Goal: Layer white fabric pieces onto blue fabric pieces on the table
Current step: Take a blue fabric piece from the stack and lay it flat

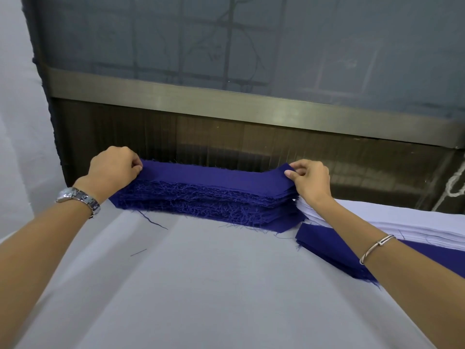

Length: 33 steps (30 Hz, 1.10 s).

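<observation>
Blue pile: a thick stack of frayed dark-blue fabric strips [201, 201] lies at the far edge of the grey cloth-covered table [201, 285].
Grip: the left hand [113, 167] and right hand [310, 178] each pinch one end of the topmost blue strip [214, 173].
Handling: it looks light and limp and will likely sag. Take it by both ends, as loose threads may drag its neighbours.
White pile: the flat stack of white fabric pieces [415, 222] sits to the right.
Hidden: the forearm and the frame edge cut off the white pile. I cannot tell how many plies are pinched.
</observation>
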Available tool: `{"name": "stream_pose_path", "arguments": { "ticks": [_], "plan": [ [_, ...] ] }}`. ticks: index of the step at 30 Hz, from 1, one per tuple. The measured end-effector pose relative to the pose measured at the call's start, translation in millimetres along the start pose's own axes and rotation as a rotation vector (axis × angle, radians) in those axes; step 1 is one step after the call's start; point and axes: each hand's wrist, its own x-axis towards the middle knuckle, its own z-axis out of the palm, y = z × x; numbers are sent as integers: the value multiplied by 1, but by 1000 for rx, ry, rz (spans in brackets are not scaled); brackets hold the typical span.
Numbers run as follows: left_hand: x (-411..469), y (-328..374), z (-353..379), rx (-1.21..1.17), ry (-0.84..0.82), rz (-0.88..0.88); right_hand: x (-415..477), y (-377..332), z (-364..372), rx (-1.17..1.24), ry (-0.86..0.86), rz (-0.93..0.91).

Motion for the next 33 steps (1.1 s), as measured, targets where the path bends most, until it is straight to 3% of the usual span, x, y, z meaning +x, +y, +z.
{"name": "stream_pose_path", "arguments": {
  "ticks": [10, 16, 27, 33],
  "plan": [
    [3, -1, 2, 64, 14, 29, -11, 0, -4, 41, 92, -64],
    [4, 0, 7, 77, -19, 34, -17, 3, -12, 75, 129, -201],
    [7, 5, 3, 97, 25, 220, -23, 2, -21, 243, 161, -376],
    [5, 1, -11, 248, 121, 266, -23, -2, -25, 338, 97, -251]
  ]
}}
